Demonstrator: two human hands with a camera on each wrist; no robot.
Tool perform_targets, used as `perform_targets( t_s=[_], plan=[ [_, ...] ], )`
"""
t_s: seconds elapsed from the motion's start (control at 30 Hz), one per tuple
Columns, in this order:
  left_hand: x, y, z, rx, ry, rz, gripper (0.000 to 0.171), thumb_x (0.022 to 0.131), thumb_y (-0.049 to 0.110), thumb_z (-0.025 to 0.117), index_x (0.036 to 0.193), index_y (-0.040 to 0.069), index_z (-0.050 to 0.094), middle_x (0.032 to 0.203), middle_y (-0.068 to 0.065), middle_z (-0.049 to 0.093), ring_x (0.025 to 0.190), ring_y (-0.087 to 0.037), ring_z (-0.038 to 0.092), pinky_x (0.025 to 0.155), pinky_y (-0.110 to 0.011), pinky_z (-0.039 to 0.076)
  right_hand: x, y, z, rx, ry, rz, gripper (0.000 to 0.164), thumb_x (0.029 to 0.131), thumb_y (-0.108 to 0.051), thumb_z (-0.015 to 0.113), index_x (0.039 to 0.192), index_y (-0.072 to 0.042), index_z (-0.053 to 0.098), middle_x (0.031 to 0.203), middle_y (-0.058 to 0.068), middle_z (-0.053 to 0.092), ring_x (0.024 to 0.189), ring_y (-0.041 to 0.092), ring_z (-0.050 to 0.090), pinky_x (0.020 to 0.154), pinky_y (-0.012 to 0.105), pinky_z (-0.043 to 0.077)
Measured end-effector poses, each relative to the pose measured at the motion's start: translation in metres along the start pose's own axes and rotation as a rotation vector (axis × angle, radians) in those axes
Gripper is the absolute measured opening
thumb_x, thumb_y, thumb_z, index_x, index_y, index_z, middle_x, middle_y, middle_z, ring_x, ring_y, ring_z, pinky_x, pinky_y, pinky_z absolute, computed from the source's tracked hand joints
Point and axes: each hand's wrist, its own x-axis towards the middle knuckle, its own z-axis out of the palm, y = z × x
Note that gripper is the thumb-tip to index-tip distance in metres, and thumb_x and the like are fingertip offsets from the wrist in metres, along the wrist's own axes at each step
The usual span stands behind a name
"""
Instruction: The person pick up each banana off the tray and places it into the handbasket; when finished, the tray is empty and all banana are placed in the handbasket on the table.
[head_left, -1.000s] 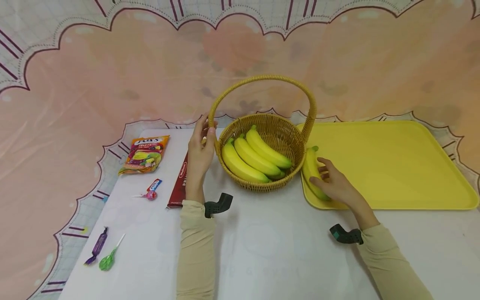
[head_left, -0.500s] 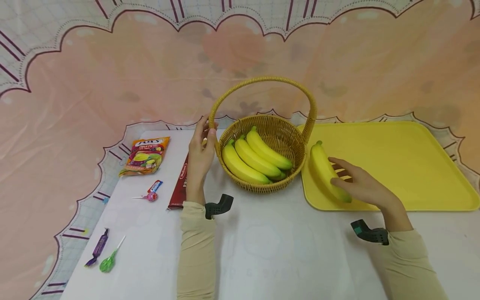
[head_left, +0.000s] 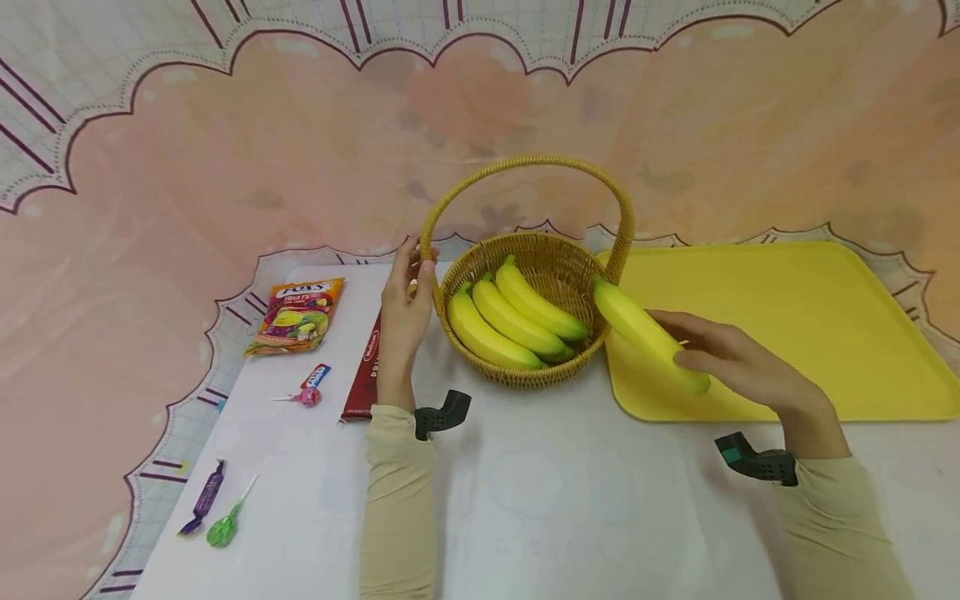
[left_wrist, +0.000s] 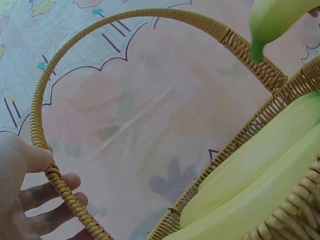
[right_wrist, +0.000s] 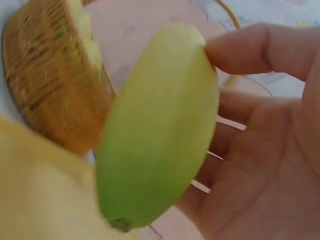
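Note:
A wicker basket (head_left: pixel 517 379) with a tall arched handle (head_left: pixel 528 160) stands mid-table, several bananas (head_left: pixel 513 318) lying inside it. My left hand (head_left: pixel 405 312) holds the left side of the handle; in the left wrist view the thumb (left_wrist: pixel 37 159) lies on one side of it and fingers on the other. Between thumb and fingers, my right hand (head_left: pixel 742 367) grips another banana (head_left: pixel 648 333). That banana is tilted, over the yellow tray's left end, its upper tip overlapping the basket's right rim in the head view. Its green lower end shows large in the right wrist view (right_wrist: pixel 155 135).
A yellow tray (head_left: pixel 795 325) lies right of the basket. Left of it are a dark red packet (head_left: pixel 363 379), partly behind my left arm, an orange sweets bag (head_left: pixel 296 317), a pink lollipop (head_left: pixel 307 397), a small blue-and-red sweet (head_left: pixel 316 376), a purple-wrapped sweet (head_left: pixel 203 498) and a green lollipop (head_left: pixel 223 528).
My right hand has lifted the banana from the tray's left edge, first moving right, and its upper tip has then swung left toward the basket. My left hand stays on the handle.

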Motion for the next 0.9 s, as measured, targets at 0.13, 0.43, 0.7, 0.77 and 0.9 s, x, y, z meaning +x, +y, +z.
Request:
perform_targets(
  t_s=[0.13,0.43,0.7,0.77,0.9],
  plan=[
    [-0.001,-0.001,0.001,-0.002,-0.008,-0.013,0.041,0.1,0.031,0.044,0.141,0.03,0.04,0.127,-0.007,0.058,0.119,-0.02,0.053,0.097,-0.044,0.045,0.026,-0.009,0.005,0.03,0.006,0.006,0.045,0.101,-0.019,0.042,0.146,-0.019,0.035,0.143,0.003,0.046,0.116,0.002,0.05,0.089,0.011,0.041],
    [-0.006,0.024,-0.003,-0.013,-0.032,-0.051,0.043,0.101,0.019,0.043,0.143,0.017,0.038,0.13,-0.018,0.055,0.122,-0.029,0.051,0.1,-0.049,0.043,0.094,-0.037,0.006,-0.081,-0.036,0.129,0.052,0.101,-0.026,0.04,0.149,-0.011,0.027,0.145,0.017,0.041,0.124,0.032,0.047,0.096,0.044,0.043],
    [-0.007,0.037,-0.004,-0.007,-0.035,-0.057,0.042,0.101,0.013,0.042,0.143,0.011,0.038,0.129,-0.019,0.055,0.122,-0.029,0.051,0.099,-0.049,0.043,0.146,-0.042,0.011,-0.198,-0.162,0.236,0.051,0.1,-0.022,0.032,0.149,-0.008,0.027,0.154,0.017,0.027,0.14,0.037,0.026,0.111,0.054,0.025],
    [-0.004,0.028,-0.003,-0.012,-0.037,-0.058,0.042,0.101,0.016,0.043,0.143,0.015,0.038,0.129,-0.016,0.056,0.122,-0.028,0.051,0.099,-0.049,0.043,0.155,-0.041,0.012,-0.208,-0.199,0.258,0.052,0.099,-0.022,0.03,0.149,-0.006,0.026,0.154,0.019,0.025,0.142,0.038,0.021,0.113,0.054,0.022],
    [0.003,0.009,-0.002,-0.003,-0.031,-0.059,0.042,0.101,0.026,0.044,0.143,0.026,0.039,0.129,-0.009,0.057,0.122,-0.023,0.051,0.1,-0.048,0.043,0.169,-0.034,0.016,-0.218,-0.275,0.258,0.054,0.096,-0.016,0.03,0.148,-0.001,0.026,0.153,0.022,0.024,0.143,0.04,0.018,0.114,0.054,0.019]
  ],
)
